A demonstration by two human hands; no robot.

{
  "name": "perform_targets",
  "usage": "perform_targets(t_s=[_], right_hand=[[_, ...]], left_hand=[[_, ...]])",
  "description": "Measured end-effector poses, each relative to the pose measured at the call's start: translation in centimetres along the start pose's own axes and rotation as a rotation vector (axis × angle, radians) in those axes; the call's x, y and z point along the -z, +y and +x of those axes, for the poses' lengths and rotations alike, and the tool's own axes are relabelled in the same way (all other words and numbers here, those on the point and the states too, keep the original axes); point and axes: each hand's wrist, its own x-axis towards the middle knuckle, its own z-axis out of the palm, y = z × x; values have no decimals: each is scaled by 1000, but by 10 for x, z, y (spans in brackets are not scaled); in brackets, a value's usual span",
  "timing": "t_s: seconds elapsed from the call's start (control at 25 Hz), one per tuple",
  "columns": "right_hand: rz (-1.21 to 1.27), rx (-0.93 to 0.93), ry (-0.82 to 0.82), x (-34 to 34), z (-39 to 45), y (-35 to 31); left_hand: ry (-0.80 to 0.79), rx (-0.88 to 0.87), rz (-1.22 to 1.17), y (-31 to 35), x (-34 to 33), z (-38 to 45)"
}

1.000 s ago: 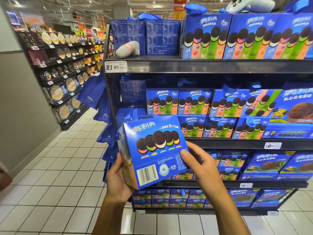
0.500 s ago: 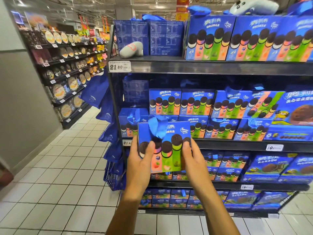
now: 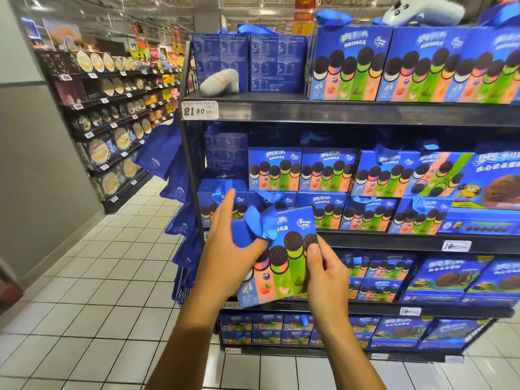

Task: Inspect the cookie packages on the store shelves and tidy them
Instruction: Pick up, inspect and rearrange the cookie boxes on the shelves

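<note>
While held: the cookie box (image 3: pixel 277 257) faces front, likely for checking.
Left hand (image 3: pixel 229 256): curls around its ribbon side.
Right hand (image 3: pixel 326 273): thumb pinches its right edge.

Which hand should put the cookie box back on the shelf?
Probably the right hand: it pinches the cookie box at its right edge. The left hand lies across the blue ribbon, index finger pointing up.

We hold a cookie gift box (image 3: pixel 277 266) between our hands, left hand (image 3: pixel 225 257) at its nine o'clock, right hand (image 3: pixel 326 274) at three, before the shelf unit (image 3: pixel 337 111). Stacked boxes (image 3: pixel 326 192) sit behind at twelve; tote bags (image 3: pixel 166 161) hang at ten.
</note>
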Motion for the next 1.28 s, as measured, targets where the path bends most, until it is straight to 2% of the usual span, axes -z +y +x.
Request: perform_targets(t_s=[0.12,0.2,0.28,0.4,0.56,0.76,0.92,1.04,1.2,1.28], right_hand=[[13,-49,34,-5,-4,10],[38,-57,48,-4,-6,11],[61,-49,81,-2,-6,9],[104,-9,128,0,-7,1],[148,45,154,0,-9,-9],[175,79,139,1,-9,-13],[173,63,162,6,-4,-7],[221,18,180,14,10,-5],[362,-106,138,27,42,-13],[436,-164,31,32,57,-18]], left_hand=[[32,-103,299,8,-1,11],[-21,-44,337,19,6,19],[-170,10,202,28,19,38],[-158,124,-112,33,32,76],[-223,270,-80,11,27,100],[-286,475,-441,-11,23,97],[-159,510,-635,-23,17,83],[-207,501,-854,-38,17,63],[-343,429,-866,-39,9,35],[-258,363,-819,-28,2,26]])
